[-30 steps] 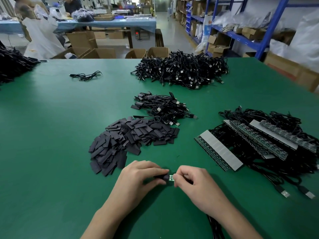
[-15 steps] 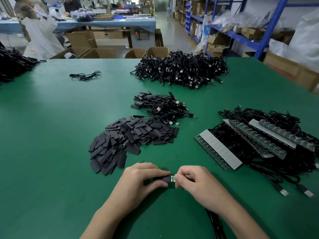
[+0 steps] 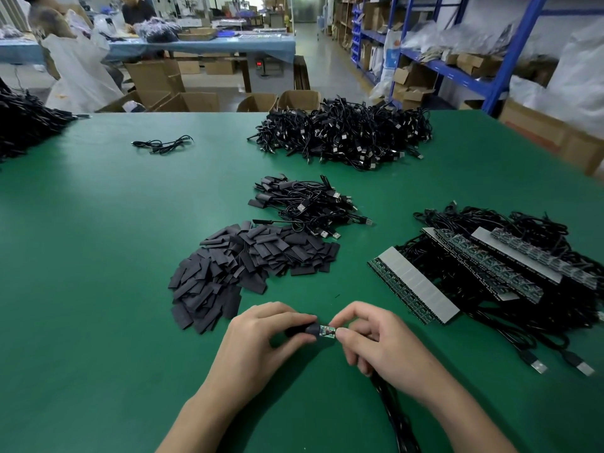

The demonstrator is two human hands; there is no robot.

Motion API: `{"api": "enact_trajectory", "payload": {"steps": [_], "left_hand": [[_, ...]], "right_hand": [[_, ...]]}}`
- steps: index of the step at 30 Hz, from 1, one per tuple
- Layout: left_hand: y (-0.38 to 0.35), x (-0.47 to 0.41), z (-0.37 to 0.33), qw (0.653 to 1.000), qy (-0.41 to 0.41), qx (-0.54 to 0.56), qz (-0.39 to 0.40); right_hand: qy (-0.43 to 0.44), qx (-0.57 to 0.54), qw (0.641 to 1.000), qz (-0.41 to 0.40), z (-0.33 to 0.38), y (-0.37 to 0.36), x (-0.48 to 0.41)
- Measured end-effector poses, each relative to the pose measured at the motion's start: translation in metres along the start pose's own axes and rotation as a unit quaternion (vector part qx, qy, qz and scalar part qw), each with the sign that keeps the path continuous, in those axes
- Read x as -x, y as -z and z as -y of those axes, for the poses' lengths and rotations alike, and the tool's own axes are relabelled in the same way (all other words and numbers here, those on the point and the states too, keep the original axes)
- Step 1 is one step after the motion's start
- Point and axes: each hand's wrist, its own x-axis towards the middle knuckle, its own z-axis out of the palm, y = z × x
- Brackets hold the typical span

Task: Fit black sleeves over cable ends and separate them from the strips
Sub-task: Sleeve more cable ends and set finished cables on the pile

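Open cardboard boxes sit on the floor beyond the green desk; blue shelving runs along the right, a blue-covered desk stands far back.

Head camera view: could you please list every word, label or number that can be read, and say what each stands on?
None can be read as it stands.
Red lit display on the grey box under the far blue-covered table: digits, too blurred.
Small green circuit board pinched by the right hand, beside the black sleeve held by the left hand: markings too small.
White-and-blue bag by the blue shelving: print blurred.
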Motion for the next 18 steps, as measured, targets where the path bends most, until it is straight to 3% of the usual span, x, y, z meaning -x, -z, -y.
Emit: {"api": "enact_trajectory", "payload": {"steps": [18], "left_hand": [[-0.0017,0.0020,0.0005,0.998,-0.048,-0.028,0.009]], "right_hand": [[-0.034,-0.048,0.998,-0.012,-0.0061,-0.0036,-0.0022]]}}
